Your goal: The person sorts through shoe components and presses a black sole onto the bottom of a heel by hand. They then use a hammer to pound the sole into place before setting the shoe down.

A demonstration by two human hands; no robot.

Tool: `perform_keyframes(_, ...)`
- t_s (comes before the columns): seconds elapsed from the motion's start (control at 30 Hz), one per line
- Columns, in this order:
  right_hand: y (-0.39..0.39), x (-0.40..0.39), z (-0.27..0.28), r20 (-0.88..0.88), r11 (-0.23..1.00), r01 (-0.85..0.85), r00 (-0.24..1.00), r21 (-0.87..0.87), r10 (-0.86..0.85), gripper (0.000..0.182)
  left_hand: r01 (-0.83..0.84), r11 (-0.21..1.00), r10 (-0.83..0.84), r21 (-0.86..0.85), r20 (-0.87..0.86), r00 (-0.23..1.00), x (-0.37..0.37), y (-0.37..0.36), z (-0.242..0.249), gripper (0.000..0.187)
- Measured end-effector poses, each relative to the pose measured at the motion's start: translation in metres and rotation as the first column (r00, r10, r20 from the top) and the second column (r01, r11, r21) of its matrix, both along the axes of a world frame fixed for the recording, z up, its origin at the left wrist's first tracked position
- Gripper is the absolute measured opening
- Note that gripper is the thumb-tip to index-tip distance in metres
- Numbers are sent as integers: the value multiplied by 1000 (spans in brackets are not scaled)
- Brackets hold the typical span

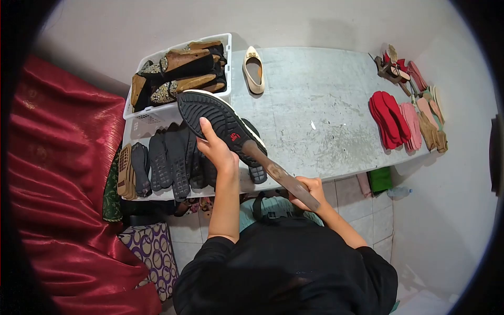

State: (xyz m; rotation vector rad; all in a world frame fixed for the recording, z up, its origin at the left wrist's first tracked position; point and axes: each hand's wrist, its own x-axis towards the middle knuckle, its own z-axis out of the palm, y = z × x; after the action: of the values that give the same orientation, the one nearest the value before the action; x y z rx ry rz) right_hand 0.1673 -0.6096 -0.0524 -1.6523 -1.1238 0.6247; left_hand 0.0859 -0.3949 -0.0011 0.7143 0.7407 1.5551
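My left hand holds a shoe with a black ribbed sole and a white edge, its sole turned up toward me and the thumb lying on it. A small red mark shows on the sole. In my right hand, the fingers are wrapped round a long brown flat bar, which slants up to the left. The bar's far end lies at the shoe's lower right part; whether it presses on the sole I cannot tell. More black soles stand in a row beneath and left of the shoe.
A white basket of shoes is at the table's back left, beside a cream shoe. Red soles, pink soles and tools lie at the right. A red curtain hangs at the left.
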Motion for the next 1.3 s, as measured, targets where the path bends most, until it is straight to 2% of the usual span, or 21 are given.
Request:
perform_keyframes(0.1,-2,-1,2,87,996,43,996,-75,-37,25,24,998,-21,-61,46,999,3,-1,4,37)
perform_keyframes(0.2,-7,2,-1,174,996,41,984,-85,-26,27,59,997,-57,-47,41,998,6,5,-4,36)
perform_keyframes(0.33,-15,-3,1,110,996,35,994,-82,-26,27,146,982,-133,-117,108,985,1,8,-7,36)
perform_keyframes(0.43,-14,0,2,150,986,93,986,-140,-71,27,41,999,-41,-7,-38,998,2,16,-18,40)
perform_keyframes(0.5,-17,2,-1,122,991,57,992,-122,-42,27,73,997,-72,-33,30,997,-2,21,-19,40)
perform_keyframes(0.57,-21,-1,-1,88,993,30,996,-118,-20,27,177,976,-156,-124,159,975,-8,21,-15,39)
perform_keyframes(0.63,-19,2,5,187,980,73,982,-185,-38,26,167,976,-145,-136,161,976,-8,22,-14,39)
perform_keyframes(0.67,-18,3,6,193,981,75,981,-181,-39,26,108,991,-100,-83,90,991,-7,21,-14,39)
perform_keyframes(0.7,-16,5,8,149,988,34,989,-149,-12,26,53,998,-53,-21,24,998,-6,21,-13,39)
perform_keyframes(0.73,-15,6,8,104,993,-2,994,-118,15,25,134,988,-127,-82,81,989,-10,18,-9,38)
perform_keyframes(0.83,-7,4,4,72,991,-28,997,-132,38,25,186,971,-175,-153,80,981,-10,9,-10,37)
perform_keyframes(0.87,-4,6,9,71,986,-23,997,-164,35,25,46,995,-49,-86,-41,998,-4,12,-22,35)
perform_keyframes(0.9,-2,7,15,76,987,-29,996,-158,41,25,39,996,-42,-80,-37,998,-4,12,-19,35)
perform_keyframes(0.97,0,8,23,4,993,-71,997,-92,72,25,161,973,-149,-167,85,985,-7,10,-11,34)
perform_keyframes(1.0,5,6,14,-48,996,-80,996,-40,78,25,181,972,-171,-152,74,982,-8,10,-11,34)
perform_keyframes(1.03,5,9,11,-43,996,-76,996,-39,74,25,185,971,-175,-149,78,982,-7,10,-13,34)
perform_keyframes(1.1,8,14,11,119,988,-5,993,-154,23,24,147,987,-151,-57,-63,987,-2,8,-19,35)
perform_keyframes(1.23,7,28,17,70,997,20,997,-71,-15,25,165,978,-168,-128,-14,986,2,15,-21,34)
perform_keyframes(1.27,6,32,3,-6,997,69,998,-36,-69,26,187,975,-186,-122,23,982,1,14,-19,34)
perform_keyframes(1.3,5,37,-8,-8,996,71,997,-44,-72,26,208,971,-202,-117,62,977,2,12,-18,34)
